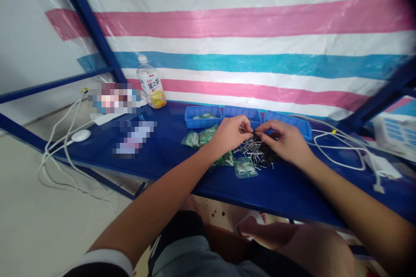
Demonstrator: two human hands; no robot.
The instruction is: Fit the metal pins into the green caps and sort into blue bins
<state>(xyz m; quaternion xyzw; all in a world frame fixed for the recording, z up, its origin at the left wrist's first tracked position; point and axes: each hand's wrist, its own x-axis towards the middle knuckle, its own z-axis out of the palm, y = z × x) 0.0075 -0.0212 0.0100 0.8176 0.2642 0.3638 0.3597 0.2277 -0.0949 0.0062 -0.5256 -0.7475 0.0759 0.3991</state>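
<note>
Both hands meet above a pile of thin metal pins with dark ends (256,151) on the blue table. My left hand (233,132) has its fingertips pinched at the upper edge of the pile. Just beside it, my right hand (284,140) pinches too, its fingertips nearly touching the left ones. Whatever small thing lies between the fingertips is too small to make out. Small green-tinted plastic bags (246,167) of pieces lie around the left and front of the pile. Behind the hands stand a left blue bin (186,117), a middle blue bin and a right blue bin (305,129).
A drink bottle (152,82) stands at the back left of the blue table (175,156). White cables (66,147) hang off the left end; more cables and a white adapter (383,166) lie at the right. Blue frame posts rise at both sides.
</note>
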